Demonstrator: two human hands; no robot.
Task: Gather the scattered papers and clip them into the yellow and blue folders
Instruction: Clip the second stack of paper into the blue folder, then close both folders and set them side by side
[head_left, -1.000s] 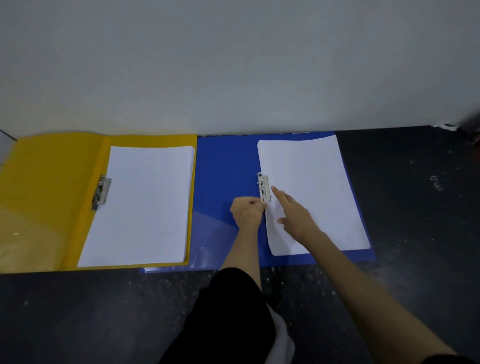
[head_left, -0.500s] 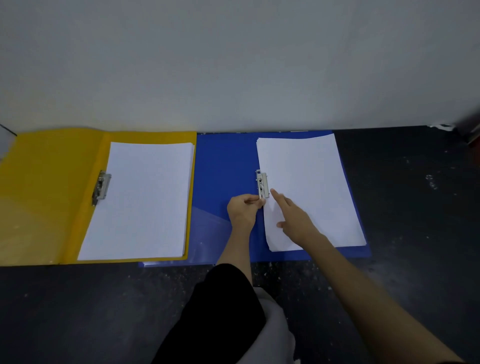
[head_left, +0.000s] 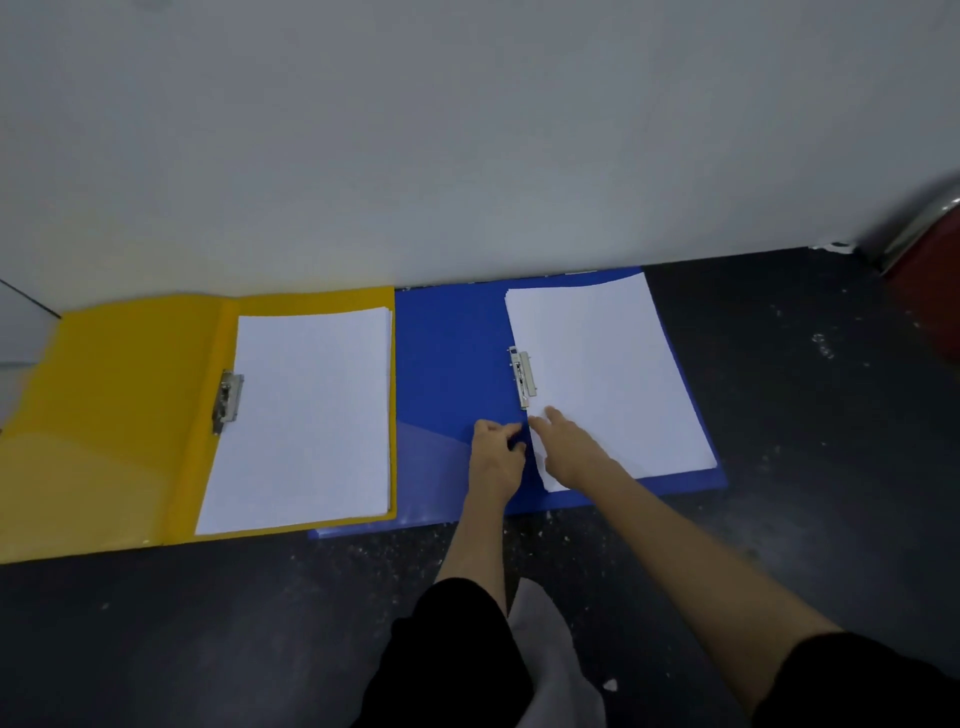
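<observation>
Papers all gathered, none loose anywhere on the dark floor (head_left: 779, 519). Yellow folder (head_left: 130, 415) lies open at the left, against the wall, its stack of paper (head_left: 306, 415) squared up and sitting under the metal clip (head_left: 227, 395), so that half looks finished. Blue folder (head_left: 452, 364) lies open just beside it, its left edge tucked under the yellow one, and here is the action. The blue folder's stack (head_left: 602, 379) sits on the right-hand leaf, slightly skewed, with its left edge under the clip (head_left: 522, 376), which looks pressed flat.

Left hand (head_left: 493, 457) is just below that clip, on the blue spine, fingers curled with the tips drawn together; whether this grip pinches the paper's edge or nothing at all, I cannot tell. Right hand (head_left: 571, 449) lies flat on the lower left part of the stack, fingers straight and slack, pointing up at the clip, holding nothing.

By my reckoning this is the very tail of the job: both stacks look clipped. What may be left is straightening the blue stack, which fans a little at its lower left corner, and perhaps closing the covers.
</observation>
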